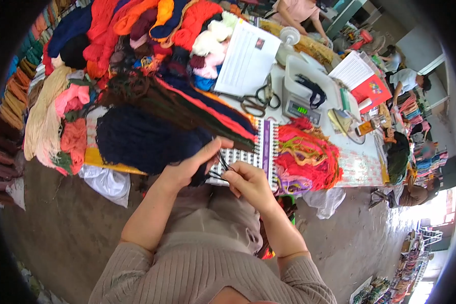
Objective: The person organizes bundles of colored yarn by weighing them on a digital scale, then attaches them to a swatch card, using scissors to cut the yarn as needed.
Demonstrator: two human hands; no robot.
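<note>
A thick bundle of navy yarn [147, 139] lies across the table edge in front of me. My left hand [197, 162] is closed around the right end of this bundle, thumb on top. Dark strands run from there to my right hand [248, 182], whose thumb and fingers pinch them. Beneath both hands rests a spiral-bound book [267, 142] with a purple strip. Brown and dark green yarn [182, 109] stretches behind the navy bundle, beside a coral strand [218, 117]. To the right sits a heap of red and multicoloured yarn [309, 157].
Scissors [261, 100] lie near a printed sheet [245, 63]. A digital scale [303, 112] carries a white tray [294, 76] with dark yarn. Colourful skeins [106, 30] pile up at the back left. A white bag [106, 185] hangs below the table. Other people work farther back.
</note>
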